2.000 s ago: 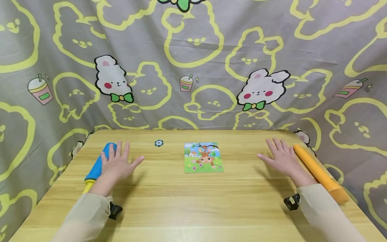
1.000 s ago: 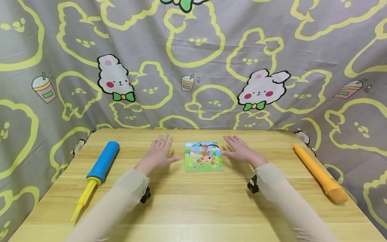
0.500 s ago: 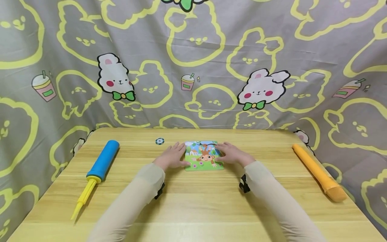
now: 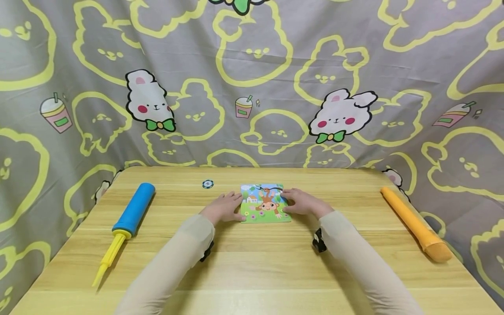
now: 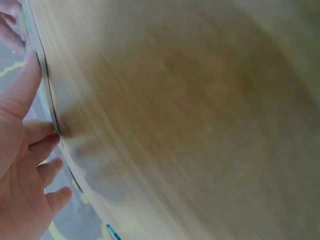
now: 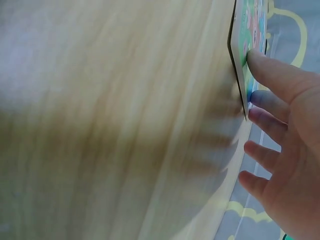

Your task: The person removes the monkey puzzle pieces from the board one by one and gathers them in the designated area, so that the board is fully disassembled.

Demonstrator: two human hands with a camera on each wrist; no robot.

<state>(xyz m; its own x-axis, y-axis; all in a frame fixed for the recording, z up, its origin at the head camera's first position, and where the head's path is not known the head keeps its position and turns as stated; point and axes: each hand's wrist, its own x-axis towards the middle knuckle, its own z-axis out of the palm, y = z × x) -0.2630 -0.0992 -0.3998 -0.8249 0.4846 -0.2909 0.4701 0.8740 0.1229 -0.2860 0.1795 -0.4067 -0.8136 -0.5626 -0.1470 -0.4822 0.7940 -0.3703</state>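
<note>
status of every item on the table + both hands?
monkey puzzle board: flat on table, gripped at both side edges
left hand: fingers curled on the board's left edge
right hand: fingers curled on the board's right edge
blue pump: lying on table, left side, untouched
orange tube: lying on table, right side, untouched
small round chip: flat, behind the left hand, untouched

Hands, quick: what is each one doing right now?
Left hand: pinches the left edge of the monkey puzzle.
Right hand: pinches its right edge.
</note>
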